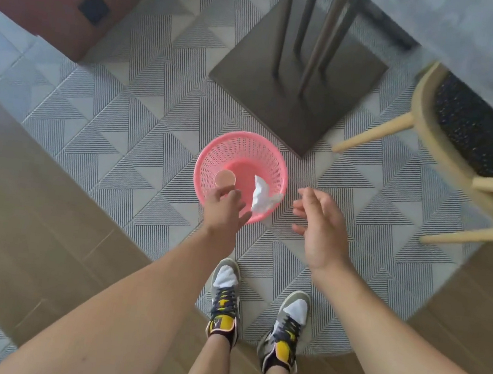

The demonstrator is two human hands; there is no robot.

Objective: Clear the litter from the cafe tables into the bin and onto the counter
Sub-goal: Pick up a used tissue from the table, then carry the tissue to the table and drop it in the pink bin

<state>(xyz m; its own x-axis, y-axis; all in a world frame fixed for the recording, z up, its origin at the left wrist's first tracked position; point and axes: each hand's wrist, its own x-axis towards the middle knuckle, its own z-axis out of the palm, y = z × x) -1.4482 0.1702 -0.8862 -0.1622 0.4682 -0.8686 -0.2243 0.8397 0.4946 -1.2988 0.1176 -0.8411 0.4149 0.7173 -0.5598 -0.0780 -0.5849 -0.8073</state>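
Two items at the bin (246, 143): a small cup (225, 178), pinched at the fingertips of the left hand (225, 207), sits directly over the bin's mouth. A crumpled napkin (260, 198) drapes the near rim. Right hand (318, 223) is beside the bin, fingers spread, empty. Judgement: the cup drops straight down.

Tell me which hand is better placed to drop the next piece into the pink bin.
Left. The left hand pinches a small cup directly over the pink bin; the right hand is open, empty and off to the bin's side.
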